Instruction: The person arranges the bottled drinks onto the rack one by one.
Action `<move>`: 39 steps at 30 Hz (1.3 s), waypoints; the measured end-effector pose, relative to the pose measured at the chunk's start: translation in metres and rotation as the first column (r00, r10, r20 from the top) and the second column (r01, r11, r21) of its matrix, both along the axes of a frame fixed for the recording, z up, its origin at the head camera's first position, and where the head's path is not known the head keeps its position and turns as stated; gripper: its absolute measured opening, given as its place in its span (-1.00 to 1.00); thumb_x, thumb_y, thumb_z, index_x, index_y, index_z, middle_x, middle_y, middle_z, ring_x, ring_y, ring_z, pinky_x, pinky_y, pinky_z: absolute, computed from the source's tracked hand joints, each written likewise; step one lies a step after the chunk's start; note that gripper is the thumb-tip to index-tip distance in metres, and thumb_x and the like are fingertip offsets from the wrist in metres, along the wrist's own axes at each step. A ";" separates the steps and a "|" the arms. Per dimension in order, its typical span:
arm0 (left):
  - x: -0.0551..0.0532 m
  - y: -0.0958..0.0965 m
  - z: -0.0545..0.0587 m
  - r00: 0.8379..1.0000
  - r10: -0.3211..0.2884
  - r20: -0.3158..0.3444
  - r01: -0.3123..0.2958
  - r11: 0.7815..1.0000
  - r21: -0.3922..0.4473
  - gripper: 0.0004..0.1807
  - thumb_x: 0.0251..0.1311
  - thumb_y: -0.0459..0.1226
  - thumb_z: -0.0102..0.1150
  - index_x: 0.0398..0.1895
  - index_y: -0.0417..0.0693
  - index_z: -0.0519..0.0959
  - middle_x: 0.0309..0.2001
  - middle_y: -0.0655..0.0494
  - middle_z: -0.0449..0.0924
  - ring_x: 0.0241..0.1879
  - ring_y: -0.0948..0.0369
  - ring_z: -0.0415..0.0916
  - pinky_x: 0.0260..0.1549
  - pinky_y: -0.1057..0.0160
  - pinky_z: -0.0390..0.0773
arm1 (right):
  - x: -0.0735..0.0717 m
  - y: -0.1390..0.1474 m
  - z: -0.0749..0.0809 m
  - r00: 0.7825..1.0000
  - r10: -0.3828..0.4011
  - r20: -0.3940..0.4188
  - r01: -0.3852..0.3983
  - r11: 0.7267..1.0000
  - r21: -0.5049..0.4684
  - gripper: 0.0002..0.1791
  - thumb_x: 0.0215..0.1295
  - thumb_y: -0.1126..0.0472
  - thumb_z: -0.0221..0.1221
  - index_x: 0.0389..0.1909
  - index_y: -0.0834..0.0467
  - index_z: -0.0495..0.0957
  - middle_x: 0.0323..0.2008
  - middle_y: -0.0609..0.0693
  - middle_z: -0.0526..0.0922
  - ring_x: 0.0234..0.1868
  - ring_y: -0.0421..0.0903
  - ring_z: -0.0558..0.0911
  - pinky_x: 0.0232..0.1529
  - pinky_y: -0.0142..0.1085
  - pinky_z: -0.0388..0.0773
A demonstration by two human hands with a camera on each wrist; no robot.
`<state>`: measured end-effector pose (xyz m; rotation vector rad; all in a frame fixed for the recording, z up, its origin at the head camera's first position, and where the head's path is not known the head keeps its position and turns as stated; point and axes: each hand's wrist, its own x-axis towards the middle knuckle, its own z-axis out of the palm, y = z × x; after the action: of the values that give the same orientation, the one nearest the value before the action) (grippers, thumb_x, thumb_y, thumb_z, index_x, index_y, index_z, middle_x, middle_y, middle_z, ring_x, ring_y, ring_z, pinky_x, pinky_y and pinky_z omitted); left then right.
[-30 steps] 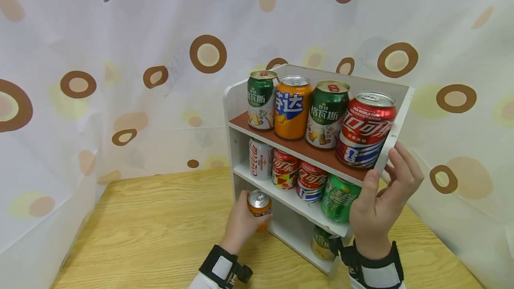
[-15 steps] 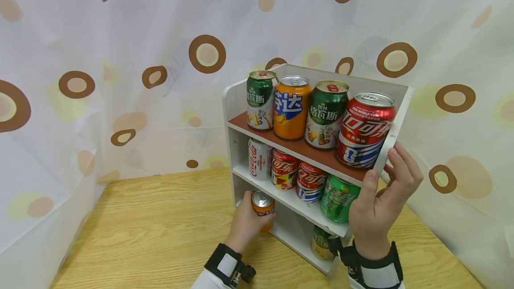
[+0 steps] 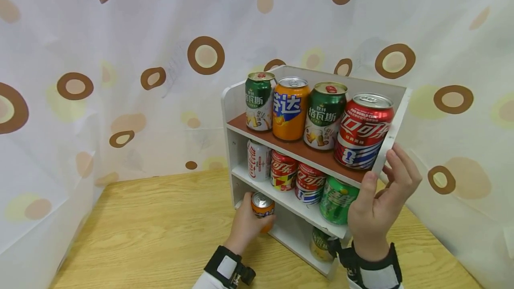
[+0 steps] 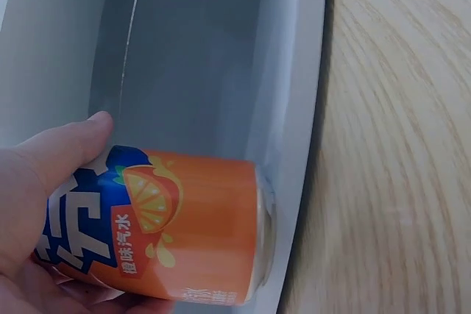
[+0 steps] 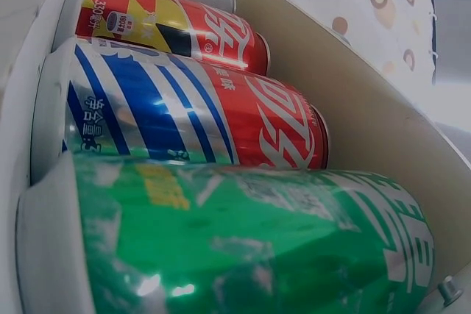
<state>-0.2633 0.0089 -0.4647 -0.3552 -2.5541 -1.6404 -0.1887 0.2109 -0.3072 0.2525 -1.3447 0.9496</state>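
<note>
My left hand grips an orange Fanta can at the left end of the bottom level of a white shelf rack. In the left wrist view the base of this can is at the bottom board; whether it touches is unclear. My right hand holds the rack's right side panel, thumb at the front edge and fingers on the outer side. Nearest it stand a red Coca-Cola can on top and a green can on the middle level.
On top also stand two green-and-white cans and an orange Fanta can. The middle level also has a white Coca-Cola can and two red cans. Another green-topped can is at bottom right. The wooden table lies underneath.
My left hand has moved slightly right with the orange can, toward the bottom level, then stayed nearly still. My right hand keeps its place on the rack.
</note>
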 end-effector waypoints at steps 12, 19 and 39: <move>0.002 -0.003 -0.005 1.000 -0.009 0.010 0.009 1.000 0.012 -0.22 0.07 -0.25 0.58 0.27 -0.22 0.30 0.17 -0.22 0.58 0.14 -0.12 0.61 0.17 -0.13 0.61 | 0.000 0.000 -0.002 1.000 0.005 0.002 -0.005 1.000 0.008 -0.67 0.41 0.39 -0.07 0.11 0.49 0.31 0.27 0.17 0.39 0.30 0.00 0.34 0.18 -0.41 0.32; 0.003 -0.003 -0.006 1.000 -0.008 0.012 0.008 1.000 0.012 -0.21 0.06 -0.25 0.59 0.27 -0.22 0.30 0.18 -0.21 0.57 0.14 -0.12 0.61 0.17 -0.14 0.60 | 0.000 0.001 -0.003 1.000 -0.004 0.012 0.003 1.000 0.017 -0.67 0.43 0.38 -0.07 0.12 0.48 0.30 0.28 0.17 0.38 0.32 -0.02 0.34 0.20 -0.41 0.32; 0.004 -0.002 -0.006 1.000 -0.011 0.000 0.011 1.000 0.025 -0.21 0.09 -0.26 0.57 0.31 -0.20 0.29 0.20 -0.19 0.57 0.17 -0.10 0.59 0.21 -0.14 0.57 | 0.000 0.000 -0.001 1.000 0.005 -0.001 -0.005 1.000 0.014 -0.67 0.43 0.39 -0.06 0.12 0.49 0.30 0.27 0.17 0.38 0.31 0.00 0.34 0.20 -0.41 0.33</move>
<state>-0.2591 0.0071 -0.4706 -0.3681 -2.5333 -1.6749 -0.1887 0.2112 -0.3082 0.2669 -1.3507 0.9441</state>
